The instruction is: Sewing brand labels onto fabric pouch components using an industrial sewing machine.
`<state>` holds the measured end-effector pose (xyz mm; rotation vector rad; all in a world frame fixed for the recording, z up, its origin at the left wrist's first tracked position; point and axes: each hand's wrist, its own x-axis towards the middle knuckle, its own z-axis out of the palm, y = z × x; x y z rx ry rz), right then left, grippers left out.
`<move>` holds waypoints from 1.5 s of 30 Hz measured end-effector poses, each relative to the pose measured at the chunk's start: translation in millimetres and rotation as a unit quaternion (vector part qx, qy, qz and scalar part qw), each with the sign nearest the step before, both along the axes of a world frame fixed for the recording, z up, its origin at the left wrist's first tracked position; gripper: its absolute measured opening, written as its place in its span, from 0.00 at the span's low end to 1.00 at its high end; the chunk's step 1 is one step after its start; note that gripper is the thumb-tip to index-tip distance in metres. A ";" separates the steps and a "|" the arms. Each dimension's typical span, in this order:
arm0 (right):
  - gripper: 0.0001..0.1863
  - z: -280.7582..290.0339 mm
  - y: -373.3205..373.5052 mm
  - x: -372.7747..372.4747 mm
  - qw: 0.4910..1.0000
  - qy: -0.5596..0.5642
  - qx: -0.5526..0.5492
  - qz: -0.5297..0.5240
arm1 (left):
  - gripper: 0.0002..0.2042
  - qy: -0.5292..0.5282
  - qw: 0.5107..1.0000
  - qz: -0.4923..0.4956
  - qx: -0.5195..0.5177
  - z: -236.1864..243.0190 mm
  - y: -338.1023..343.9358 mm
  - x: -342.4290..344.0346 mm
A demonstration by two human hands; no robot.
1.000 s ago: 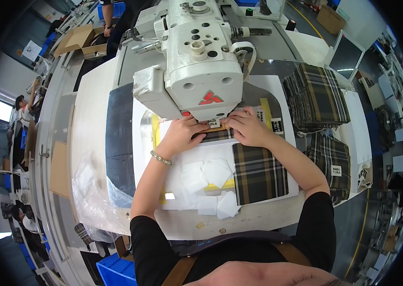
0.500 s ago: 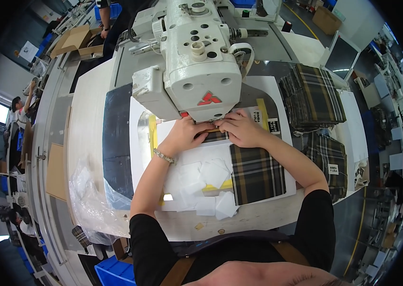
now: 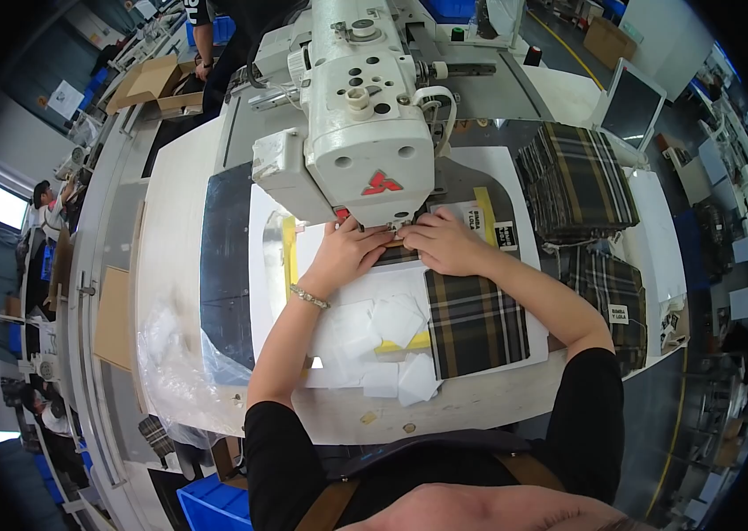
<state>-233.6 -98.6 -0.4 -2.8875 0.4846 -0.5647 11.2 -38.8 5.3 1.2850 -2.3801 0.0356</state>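
Observation:
Under the head of a white sewing machine (image 3: 369, 155), a small piece of plaid fabric (image 3: 400, 256) lies between my hands. My left hand (image 3: 345, 255) has its fingers bent and closed at the fabric's left part. From the right, my right hand (image 3: 450, 244) presses its fingers together at the upper edge, its fingertips close to the left hand's. What is pinched there is largely hidden by the fingers and the machine. A larger plaid panel (image 3: 478, 323) lies flat below my right forearm. Several thin white squares (image 3: 397, 320) are scattered between my forearms.
A tall stack of plaid pieces (image 3: 579, 181) stands right of the machine, with more plaid pieces (image 3: 613, 296) nearer me. A black label (image 3: 506, 235) lies by yellow tape (image 3: 485, 212). Crumpled clear plastic (image 3: 175, 372) covers the table's left side. Behind is a screen (image 3: 635, 102).
The view has turned slightly. Both hands stay at the fabric under the machine head, with only small finger shifts. The panel and white squares lie as before.

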 end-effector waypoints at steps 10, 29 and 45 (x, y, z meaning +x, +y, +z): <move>0.13 -3.3 -0.2 -3.7 1.000 -0.010 -0.007 0.000 | 0.13 -0.046 0.999 -0.006 -0.018 2.6 2.3 -7.6; 0.06 -9.0 -16.8 -6.1 0.988 -0.135 -0.081 0.007 | 0.12 -0.049 0.998 0.024 -0.022 -2.6 -8.0 -4.5; 0.05 -10.0 -23.2 -4.4 0.979 -0.166 -0.115 0.020 | 0.15 0.009 0.999 0.034 0.007 -5.2 -8.2 -2.1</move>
